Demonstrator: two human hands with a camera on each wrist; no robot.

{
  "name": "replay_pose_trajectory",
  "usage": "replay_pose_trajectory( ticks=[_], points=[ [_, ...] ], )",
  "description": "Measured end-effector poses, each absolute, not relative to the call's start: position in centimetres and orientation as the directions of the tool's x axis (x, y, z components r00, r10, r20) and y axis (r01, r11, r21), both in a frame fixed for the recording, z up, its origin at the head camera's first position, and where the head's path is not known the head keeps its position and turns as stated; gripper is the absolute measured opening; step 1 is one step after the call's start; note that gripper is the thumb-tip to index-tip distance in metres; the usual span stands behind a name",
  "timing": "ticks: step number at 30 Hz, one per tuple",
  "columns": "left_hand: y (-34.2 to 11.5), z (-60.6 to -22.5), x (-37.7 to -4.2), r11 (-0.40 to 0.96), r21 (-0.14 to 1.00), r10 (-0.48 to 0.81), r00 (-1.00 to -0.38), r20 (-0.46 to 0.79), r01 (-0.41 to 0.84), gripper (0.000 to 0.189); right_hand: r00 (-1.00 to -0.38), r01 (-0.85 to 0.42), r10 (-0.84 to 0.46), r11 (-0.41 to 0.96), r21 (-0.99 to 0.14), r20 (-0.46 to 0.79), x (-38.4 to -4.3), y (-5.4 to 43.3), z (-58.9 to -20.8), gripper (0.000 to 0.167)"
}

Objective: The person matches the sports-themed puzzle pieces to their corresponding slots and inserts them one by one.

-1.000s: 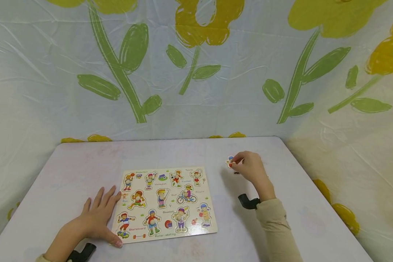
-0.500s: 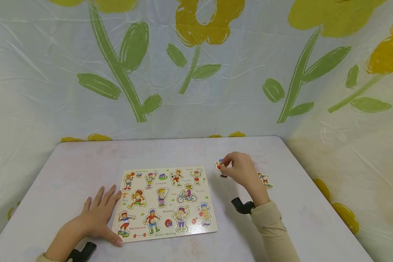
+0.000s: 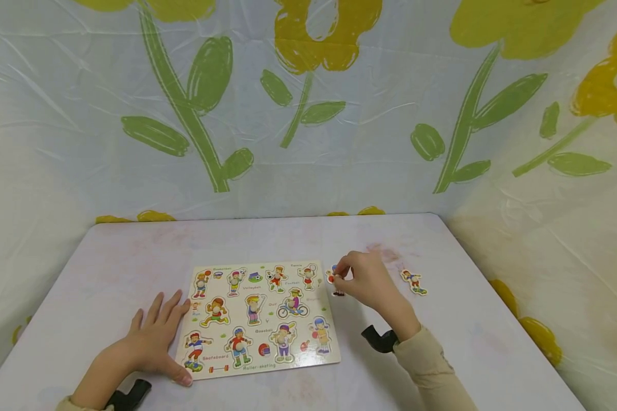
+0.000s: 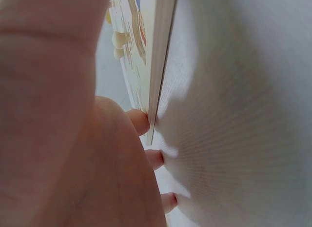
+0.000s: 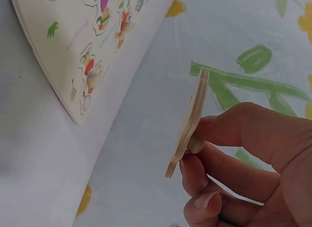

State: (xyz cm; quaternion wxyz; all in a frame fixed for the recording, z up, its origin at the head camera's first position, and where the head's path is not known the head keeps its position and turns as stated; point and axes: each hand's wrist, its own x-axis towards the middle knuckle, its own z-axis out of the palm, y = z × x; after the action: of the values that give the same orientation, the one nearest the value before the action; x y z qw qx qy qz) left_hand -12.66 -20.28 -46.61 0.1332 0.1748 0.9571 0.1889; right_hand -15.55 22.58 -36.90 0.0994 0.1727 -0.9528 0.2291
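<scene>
My right hand point(image 3: 370, 282) pinches the small wooden knob point(image 5: 196, 144) of a puzzle piece point(image 3: 332, 275) between thumb and fingertips. The piece shows a blue-capped figure with a red ball. In the right wrist view its thin layered edge is turned to the camera, above the table. It hangs just beyond the right edge of a knobbed puzzle board point(image 3: 316, 311). My left hand point(image 3: 146, 345) lies spread along the board's left edge, with the thumb near the lower corner. In the left wrist view a finger point(image 4: 140, 121) touches the board's side.
A loose skateboarder puzzle piece point(image 3: 414, 282) lies on the table point(image 3: 468, 354), right of my right hand. Several sports figures with knobs sit in the board. A flowered sheet point(image 3: 349, 171) stands behind the table and at both sides.
My right hand has carried the ball-player puzzle piece left and nearer, to beside the board. The skateboarder puzzle piece has come into view from behind it. My left hand has stayed still.
</scene>
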Motion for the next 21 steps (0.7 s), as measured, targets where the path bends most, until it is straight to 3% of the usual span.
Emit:
replay_pose_trajectory(
  ticks=[21],
  points=[
    [-20.4, -47.3, -12.8, 0.87, 0.4, 0.379, -0.91, -0.166, 0.289, 0.153, -0.878, -0.477, -0.43, 0.823, -0.308, 0.209, -11.9, 20.2, -40.8, 0.014]
  ],
)
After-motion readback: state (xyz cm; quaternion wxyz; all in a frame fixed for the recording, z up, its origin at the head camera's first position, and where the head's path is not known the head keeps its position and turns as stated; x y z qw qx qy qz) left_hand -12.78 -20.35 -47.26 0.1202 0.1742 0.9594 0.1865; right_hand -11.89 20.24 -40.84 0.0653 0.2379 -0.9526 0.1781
